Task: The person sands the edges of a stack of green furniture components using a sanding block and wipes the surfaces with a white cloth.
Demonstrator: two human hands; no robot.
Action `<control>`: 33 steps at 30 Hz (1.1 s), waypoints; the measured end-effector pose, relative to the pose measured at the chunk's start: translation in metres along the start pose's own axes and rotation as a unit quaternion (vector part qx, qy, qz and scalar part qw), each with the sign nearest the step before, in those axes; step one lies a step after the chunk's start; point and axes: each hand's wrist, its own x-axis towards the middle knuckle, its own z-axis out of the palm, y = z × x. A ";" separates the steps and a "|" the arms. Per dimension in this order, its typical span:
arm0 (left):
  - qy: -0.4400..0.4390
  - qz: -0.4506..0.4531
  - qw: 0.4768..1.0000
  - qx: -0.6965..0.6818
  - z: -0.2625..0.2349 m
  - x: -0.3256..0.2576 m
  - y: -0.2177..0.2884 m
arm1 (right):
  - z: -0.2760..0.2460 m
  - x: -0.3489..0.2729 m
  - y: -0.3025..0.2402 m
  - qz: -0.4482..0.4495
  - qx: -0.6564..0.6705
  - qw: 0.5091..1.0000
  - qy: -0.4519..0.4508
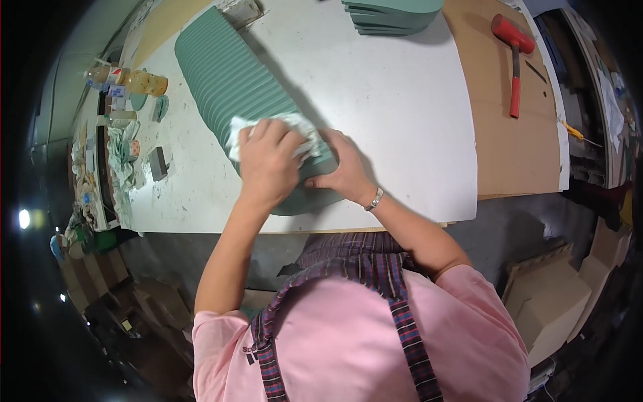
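A long row of green, sole-shaped foam pieces [231,84] lies fanned and overlapping at a slant across the white tabletop, its near end close to me. My left hand [271,157] is closed over a crumpled white cloth [305,128] and presses it onto the pieces near that end. My right hand [345,167], a metal band on its wrist, wraps the right edge of the near end, thumb in front and fingers behind. The left palm hides part of the cloth and the foam under it.
A second green foam stack [395,13] sits at the far edge. To the right a red mallet [514,63] lies on brown cardboard [499,154]. At left are bottles [147,83], a dark block [158,164] and rags [120,151]. Cardboard boxes [549,301] stand below the table.
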 end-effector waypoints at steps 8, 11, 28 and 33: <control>0.066 -0.008 0.996 0.053 -0.020 -0.015 -0.001 | -0.003 0.001 -0.002 0.011 0.004 1.000 -0.002; 0.035 -0.004 0.998 0.060 -0.002 0.000 0.010 | -0.001 -0.002 -0.001 0.016 -0.013 1.000 -0.021; -0.062 0.036 0.997 -0.024 0.009 -0.041 -0.026 | -0.001 0.000 0.003 0.028 0.032 0.999 -0.030; 0.038 -0.157 0.987 -0.008 -0.055 -0.076 -0.080 | -0.003 0.001 -0.003 0.028 0.000 1.000 -0.014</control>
